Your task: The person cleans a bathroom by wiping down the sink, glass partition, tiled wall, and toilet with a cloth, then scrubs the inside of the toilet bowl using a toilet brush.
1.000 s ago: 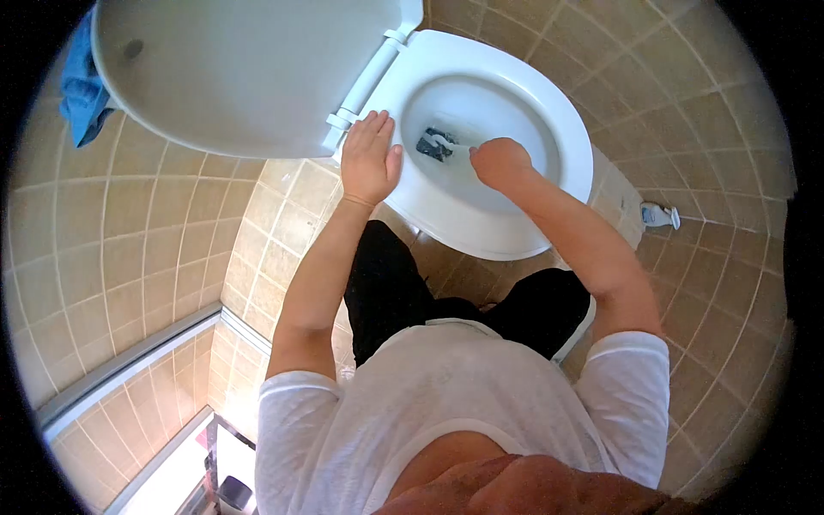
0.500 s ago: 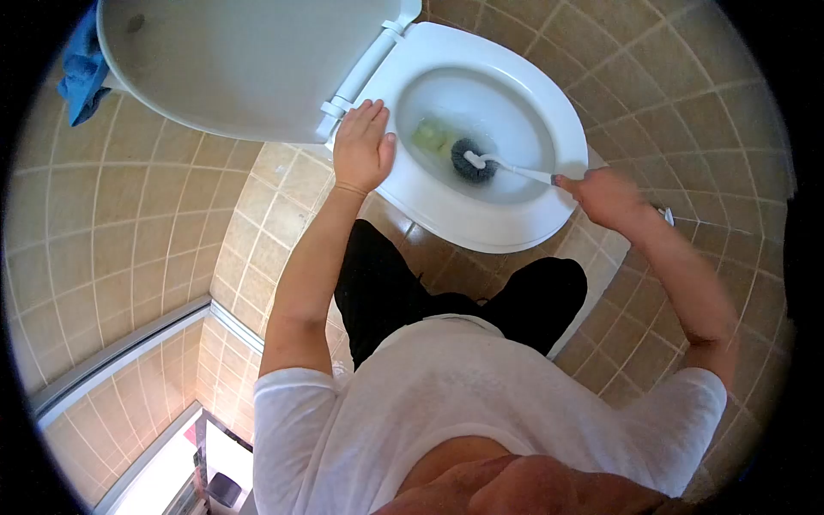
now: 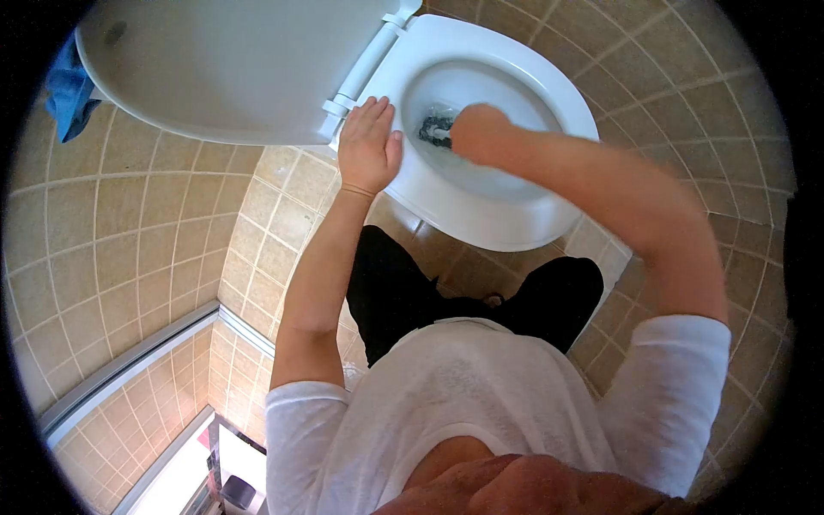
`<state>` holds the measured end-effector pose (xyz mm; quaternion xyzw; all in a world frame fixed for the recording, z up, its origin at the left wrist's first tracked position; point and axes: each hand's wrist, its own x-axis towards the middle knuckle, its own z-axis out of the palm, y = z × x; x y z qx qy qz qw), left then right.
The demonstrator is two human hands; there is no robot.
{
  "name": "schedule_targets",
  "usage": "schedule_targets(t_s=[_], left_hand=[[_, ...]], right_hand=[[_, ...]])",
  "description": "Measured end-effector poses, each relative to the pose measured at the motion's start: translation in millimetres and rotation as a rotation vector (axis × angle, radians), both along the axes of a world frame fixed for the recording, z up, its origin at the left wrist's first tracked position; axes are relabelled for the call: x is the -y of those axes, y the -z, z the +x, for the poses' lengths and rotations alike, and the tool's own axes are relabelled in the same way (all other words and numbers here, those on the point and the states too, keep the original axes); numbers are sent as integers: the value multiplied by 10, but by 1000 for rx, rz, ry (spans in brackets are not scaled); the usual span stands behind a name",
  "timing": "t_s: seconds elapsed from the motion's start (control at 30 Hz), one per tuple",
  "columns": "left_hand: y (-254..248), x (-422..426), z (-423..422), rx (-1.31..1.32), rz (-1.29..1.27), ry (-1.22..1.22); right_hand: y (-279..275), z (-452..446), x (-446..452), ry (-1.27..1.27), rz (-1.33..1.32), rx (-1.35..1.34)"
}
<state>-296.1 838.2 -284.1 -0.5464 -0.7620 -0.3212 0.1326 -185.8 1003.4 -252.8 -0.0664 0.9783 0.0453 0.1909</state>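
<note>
While brush [image 3: 435,130] lies dark-bristled end down inside toilet bowl [image 3: 525,101], toward hinge [image 3: 362,75] side, your right hand [image 3: 479,135] hides most of handle. Seat [image 3: 524,230] circles bowl; raised lid [image 3: 232,77] stands at hinge, blue cloth [image 3: 70,90] hanging past lid's left edge. Bowl's open room lies between bristles and front rim, your forearm [image 3: 618,189] crossing above; your knees [image 3: 562,279] near seat edge. Right hand closed round handle, elbow bent outward; left hand [image 3: 370,150] flat, palm down on seat beside hinge.
</note>
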Motion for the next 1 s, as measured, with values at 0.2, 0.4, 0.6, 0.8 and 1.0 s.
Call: schedule_targets(t_s=[0.2, 0.4, 0.6, 0.8, 1.0], left_hand=[[-36, 11, 22, 5, 32, 3], [31, 0, 6, 9, 74, -6], [50, -6, -3, -7, 65, -10], [70, 4, -30, -18, 46, -6], [61, 11, -16, -7, 29, -8]], right_hand=[[-78, 108, 49, 185, 13, 159], [115, 843, -658, 429, -429, 133], [-592, 1353, -703, 436, -379, 216], [-321, 964, -349, 385, -19, 214], [-685, 1154, -420, 294, -2, 227]])
